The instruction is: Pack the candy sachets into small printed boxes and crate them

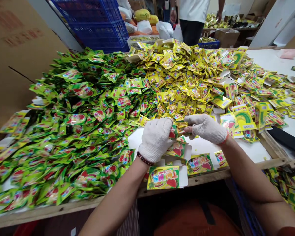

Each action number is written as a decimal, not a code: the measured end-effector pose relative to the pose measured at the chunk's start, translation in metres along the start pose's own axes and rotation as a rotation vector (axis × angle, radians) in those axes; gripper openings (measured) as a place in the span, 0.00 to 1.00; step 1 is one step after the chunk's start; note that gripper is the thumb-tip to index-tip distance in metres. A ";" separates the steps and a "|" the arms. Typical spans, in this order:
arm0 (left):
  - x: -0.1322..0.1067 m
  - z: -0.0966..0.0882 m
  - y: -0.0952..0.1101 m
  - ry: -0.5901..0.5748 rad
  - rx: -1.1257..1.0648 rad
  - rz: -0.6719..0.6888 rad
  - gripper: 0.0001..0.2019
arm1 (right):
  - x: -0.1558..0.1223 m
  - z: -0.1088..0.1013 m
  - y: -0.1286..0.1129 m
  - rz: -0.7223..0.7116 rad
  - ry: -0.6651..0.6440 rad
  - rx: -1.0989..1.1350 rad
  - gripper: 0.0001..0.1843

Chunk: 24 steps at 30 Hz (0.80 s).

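My left hand (155, 140), in a white knit glove, is closed around a green candy packet (172, 131) with a watermelon print. Opposite it, my gloved right hand (206, 127) pinches a yellow candy packet (181, 127) between thumb and fingers; the two packets meet between my hands. Part of each packet is hidden by the gloves. Just below lie small printed cartons marked "TWINS": one open-flapped carton (163, 177) at the table's front edge, another carton (178, 149) under my hands, and a third carton (200, 164) to the right.
A large heap of green packets (88, 114) covers the left side, and a heap of yellow packets (182, 72) lies behind my hands. Several filled cartons (243, 118) are piled at right. Beyond stand blue crates (98, 29) and a person in a white shirt (194, 9). A wooden rim (211, 177) edges the table.
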<state>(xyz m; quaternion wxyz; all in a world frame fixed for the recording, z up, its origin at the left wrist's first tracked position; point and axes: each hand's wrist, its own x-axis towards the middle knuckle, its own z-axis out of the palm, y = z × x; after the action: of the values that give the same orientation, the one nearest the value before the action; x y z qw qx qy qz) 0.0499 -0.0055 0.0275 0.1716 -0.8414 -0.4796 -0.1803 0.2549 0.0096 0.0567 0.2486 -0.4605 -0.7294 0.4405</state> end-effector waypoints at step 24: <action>-0.001 -0.031 0.025 -0.344 -0.381 0.036 0.27 | -0.002 -0.037 0.011 0.134 0.222 0.204 0.20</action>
<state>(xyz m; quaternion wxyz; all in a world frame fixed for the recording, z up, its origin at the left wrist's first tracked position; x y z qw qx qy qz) 0.0664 -0.0328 0.0511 -0.0710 -0.8852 -0.4441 -0.1186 0.2891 0.0254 0.0647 0.3433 -0.5265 -0.6163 0.4744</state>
